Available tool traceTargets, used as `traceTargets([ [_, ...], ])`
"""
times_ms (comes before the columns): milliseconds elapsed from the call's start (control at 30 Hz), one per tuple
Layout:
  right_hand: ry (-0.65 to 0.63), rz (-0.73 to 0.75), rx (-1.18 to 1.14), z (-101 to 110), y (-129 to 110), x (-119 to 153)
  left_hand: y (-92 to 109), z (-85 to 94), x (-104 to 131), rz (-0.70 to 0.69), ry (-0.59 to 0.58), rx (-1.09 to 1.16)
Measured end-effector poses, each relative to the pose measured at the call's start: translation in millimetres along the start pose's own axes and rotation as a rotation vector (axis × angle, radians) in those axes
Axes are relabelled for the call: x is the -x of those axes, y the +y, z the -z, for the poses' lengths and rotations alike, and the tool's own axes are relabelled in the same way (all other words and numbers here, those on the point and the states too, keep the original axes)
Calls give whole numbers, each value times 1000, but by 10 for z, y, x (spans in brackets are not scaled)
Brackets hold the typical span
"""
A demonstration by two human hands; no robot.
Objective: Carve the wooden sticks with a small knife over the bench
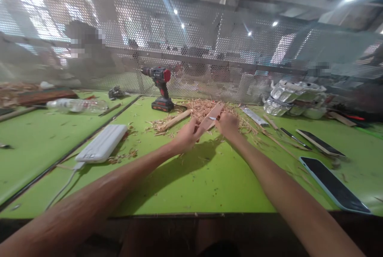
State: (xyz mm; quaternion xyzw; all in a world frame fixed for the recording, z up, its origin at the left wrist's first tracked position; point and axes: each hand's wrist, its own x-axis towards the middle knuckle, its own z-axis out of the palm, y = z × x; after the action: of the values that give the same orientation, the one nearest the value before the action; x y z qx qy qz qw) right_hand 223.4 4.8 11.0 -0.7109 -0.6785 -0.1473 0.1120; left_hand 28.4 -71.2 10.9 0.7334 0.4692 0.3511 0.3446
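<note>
My left hand (pixel 190 134) is closed around the near end of a flat, pale wooden strip (pixel 213 114), which slants up and away from me. In my closed right hand (pixel 228 124) is a small knife (pixel 213 118); its short blade lies across the strip and its handle is mostly hidden by my fingers. Beneath and behind the strip spreads a heap of curled wood shavings (pixel 200 109). A rough wooden stick (pixel 176 120) rests just left of the heap, on the green tabletop (pixel 191 185).
A cordless drill (pixel 161 87) stands behind the stick. Left are a white power bank (pixel 103 143) with a cable and a plastic bottle (pixel 77 105). Right lie two phones (pixel 335 183), a thin tool (pixel 295 137) and foil-like containers (pixel 293 97). A perforated screen (pixel 191 57) closes the back.
</note>
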Motion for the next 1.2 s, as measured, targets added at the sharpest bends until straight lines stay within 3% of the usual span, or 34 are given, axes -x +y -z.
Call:
traceTargets([
  [233,-15,-225,-37,-62,370,-161,21,9,67,34,-129,58],
  [367,-23,-262,-124,-105,480,-179,8,-36,88,25,-162,132],
  [800,-10,-186,-335,-44,285,-166,-147,-47,20,68,-38,234],
  [1000,-109,107,-183,103,-52,94,-170,-80,13,45,46,218],
  [1200,-94,100,-66,163,-78,163,-117,-108,46,21,35,154],
])
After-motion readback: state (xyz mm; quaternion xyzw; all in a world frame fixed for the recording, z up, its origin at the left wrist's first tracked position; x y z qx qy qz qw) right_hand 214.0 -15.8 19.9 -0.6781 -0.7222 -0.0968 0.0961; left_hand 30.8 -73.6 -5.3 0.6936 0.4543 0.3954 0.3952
